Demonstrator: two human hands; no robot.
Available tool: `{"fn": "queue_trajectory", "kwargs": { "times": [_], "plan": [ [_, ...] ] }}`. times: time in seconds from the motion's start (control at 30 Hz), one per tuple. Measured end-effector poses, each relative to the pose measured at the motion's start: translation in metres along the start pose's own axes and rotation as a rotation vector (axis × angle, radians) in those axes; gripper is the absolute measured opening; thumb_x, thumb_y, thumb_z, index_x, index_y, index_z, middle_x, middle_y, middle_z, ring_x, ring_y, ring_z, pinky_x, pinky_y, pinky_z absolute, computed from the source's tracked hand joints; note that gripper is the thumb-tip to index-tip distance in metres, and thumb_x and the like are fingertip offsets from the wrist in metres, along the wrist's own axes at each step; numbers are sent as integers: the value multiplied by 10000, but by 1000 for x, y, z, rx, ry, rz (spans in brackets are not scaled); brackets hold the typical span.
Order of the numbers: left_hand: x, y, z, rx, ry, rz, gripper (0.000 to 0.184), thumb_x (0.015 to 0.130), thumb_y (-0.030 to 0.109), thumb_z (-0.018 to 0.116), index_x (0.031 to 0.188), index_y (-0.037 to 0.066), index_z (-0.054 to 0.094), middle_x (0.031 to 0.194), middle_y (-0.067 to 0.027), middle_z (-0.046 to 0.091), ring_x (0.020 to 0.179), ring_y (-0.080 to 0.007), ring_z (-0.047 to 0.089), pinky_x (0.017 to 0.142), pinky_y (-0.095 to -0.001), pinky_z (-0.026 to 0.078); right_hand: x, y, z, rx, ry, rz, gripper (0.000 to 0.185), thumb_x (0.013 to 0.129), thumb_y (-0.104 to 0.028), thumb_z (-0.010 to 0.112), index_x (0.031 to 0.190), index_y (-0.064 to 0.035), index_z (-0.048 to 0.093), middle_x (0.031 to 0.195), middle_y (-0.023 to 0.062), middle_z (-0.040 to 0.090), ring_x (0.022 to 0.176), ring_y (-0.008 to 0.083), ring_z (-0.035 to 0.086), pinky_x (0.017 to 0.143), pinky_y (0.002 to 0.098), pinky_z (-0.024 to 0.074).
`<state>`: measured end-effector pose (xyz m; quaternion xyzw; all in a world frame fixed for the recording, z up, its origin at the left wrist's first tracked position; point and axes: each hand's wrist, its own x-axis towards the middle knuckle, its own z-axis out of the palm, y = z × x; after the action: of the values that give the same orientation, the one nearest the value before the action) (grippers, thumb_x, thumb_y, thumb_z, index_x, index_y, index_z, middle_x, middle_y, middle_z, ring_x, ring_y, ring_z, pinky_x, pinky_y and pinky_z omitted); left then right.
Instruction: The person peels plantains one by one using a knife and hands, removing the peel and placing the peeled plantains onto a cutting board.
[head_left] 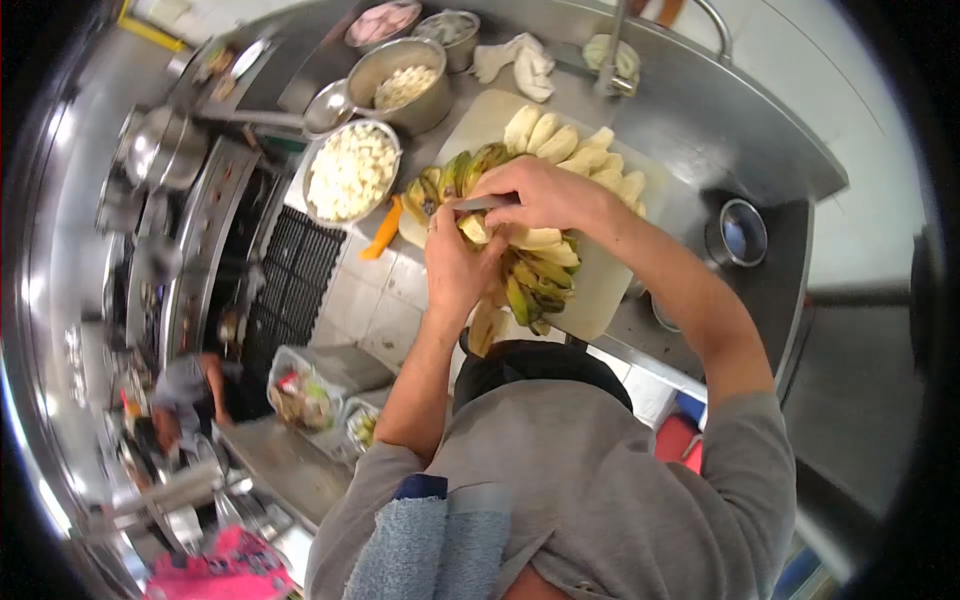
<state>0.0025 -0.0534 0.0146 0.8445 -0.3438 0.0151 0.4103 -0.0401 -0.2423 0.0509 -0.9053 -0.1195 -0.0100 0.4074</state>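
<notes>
Above a pale cutting board (600,290), my right hand (535,195) grips a small knife (484,203), its blade pointing left. My left hand (460,262) is closed around a partly peeled plantain (474,229), close to the blade. Green plantain peels (540,283) lie in a heap just below my hands, and more green plantains or peels (455,175) are above them. Peeled plantains (560,143) lie in a row along the board's far side. An orange-handled tool (384,232) rests at the board's left edge.
A bowl of white cubes (352,171) stands left of the board, beside a metal pot (410,85). A faucet (615,80) and cloth (520,65) are behind. A metal cup (742,232) stands right. Another person (190,390) is at lower left, near bins (320,375).
</notes>
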Motion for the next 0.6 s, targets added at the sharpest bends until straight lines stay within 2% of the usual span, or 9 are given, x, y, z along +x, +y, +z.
{"fn": "queue_trajectory", "kwargs": {
  "times": [0.03,0.1,0.13,0.23,0.3,0.37,0.47,0.5,0.6],
  "plan": [
    [-4,7,-2,-33,-9,-81,456,777,204,781,1114,-43,599,961,-256,691,918,-408,674,786,-458,522,2,6,4,115,42,-83,310,769,-152,766,1055,-47,712,783,133,650,731,329,611,715,423,487],
    [-10,14,-4,-100,13,-214,448,786,236,795,1089,-56,642,903,-252,711,876,-399,700,746,-441,542,10,13,7,100,0,-226,319,762,-148,763,1064,-56,714,788,136,653,735,328,614,714,423,487],
    [-10,15,-4,-96,16,-210,458,783,232,798,1104,-54,639,901,-248,713,871,-395,703,744,-434,546,15,14,5,89,-14,-299,324,759,-146,762,1069,-60,716,790,138,654,736,327,615,713,422,487],
    [-12,6,-5,-84,4,-241,506,757,208,811,1161,-37,631,936,-229,720,898,-369,712,775,-406,558,21,14,2,50,-86,-328,348,747,-139,731,1088,-71,724,859,143,675,809,333,646,746,414,500],
    [-13,-3,-5,-160,-19,-163,509,751,200,811,1162,-40,630,959,-229,719,907,-347,714,777,-395,561,23,15,3,-6,-53,-441,384,733,-150,709,1105,-54,713,922,139,682,857,336,656,792,409,512],
    [-11,-21,-3,-117,-46,-102,537,739,176,810,1188,-43,615,997,-219,717,924,-300,716,792,-377,563,22,15,4,-15,-40,-449,411,724,-154,711,1121,-47,702,936,136,684,863,336,656,810,406,513],
    [-11,6,-15,-123,-64,-249,559,734,166,807,1209,-44,598,987,-209,720,915,-292,718,795,-380,563,21,31,8,-21,-35,-406,487,704,-144,717,1178,-39,677,983,135,680,865,313,656,805,392,522],
    [-9,6,-13,-110,-50,-215,560,730,160,802,1214,-31,595,973,-197,721,898,-303,717,796,-384,564,17,32,8,-4,-47,-359,493,700,-128,723,1181,-28,671,994,138,676,867,306,651,804,388,522],
    [-8,11,-14,-92,-128,-311,610,752,175,812,1284,-6,575,1086,-195,712,990,-265,707,863,-370,558,14,34,10,31,-42,-322,502,704,-101,706,1196,-16,657,990,149,670,842,294,650,762,377,528]
  ]
}}
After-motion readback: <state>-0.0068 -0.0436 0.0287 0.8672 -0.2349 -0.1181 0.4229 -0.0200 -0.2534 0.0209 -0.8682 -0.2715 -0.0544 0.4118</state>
